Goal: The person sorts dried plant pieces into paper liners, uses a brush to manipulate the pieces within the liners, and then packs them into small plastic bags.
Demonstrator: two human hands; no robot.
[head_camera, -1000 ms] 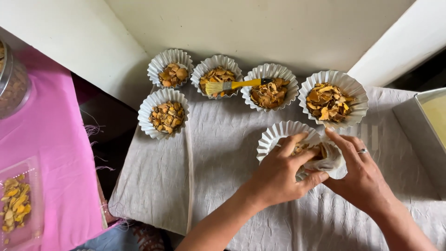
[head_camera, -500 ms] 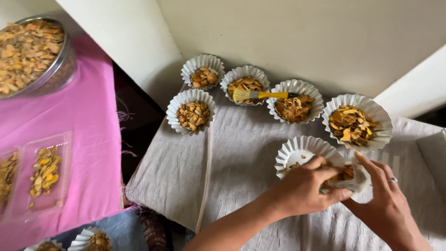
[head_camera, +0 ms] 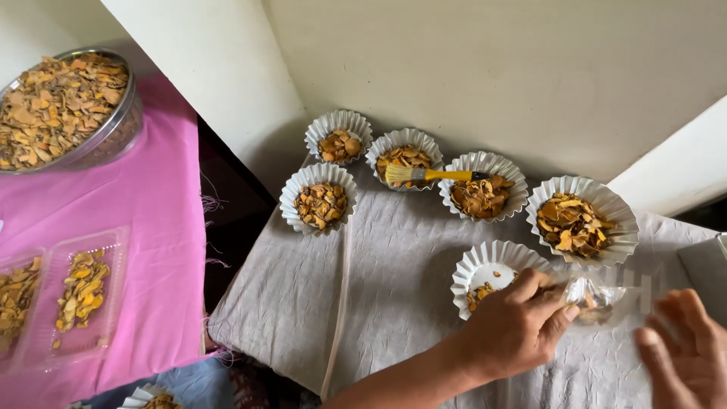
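My left hand [head_camera: 517, 326] rests on the near rim of a white fluted paper cup [head_camera: 485, 265] that holds a few yellow-brown dried chips, and its fingers pinch a small clear plastic bag [head_camera: 598, 297] lying just right of the cup. My right hand [head_camera: 685, 356] is blurred at the lower right, fingers spread, apart from the bag and holding nothing. Several more fluted cups filled with dried chips stand behind, the nearest [head_camera: 581, 220] at the right.
A yellow-handled brush [head_camera: 428, 175] lies across two back cups on the grey cloth [head_camera: 386, 295]. On the pink cloth [head_camera: 155, 227] at the left stand a metal bowl of chips [head_camera: 64, 106] and clear plastic trays [head_camera: 79, 291]. A white wall [head_camera: 492, 68] rises behind.
My right hand has let go of the bag and pulled back to the lower right. My left hand keeps the bag at the cup. The view shifted slightly, showing more of the metal bowl.
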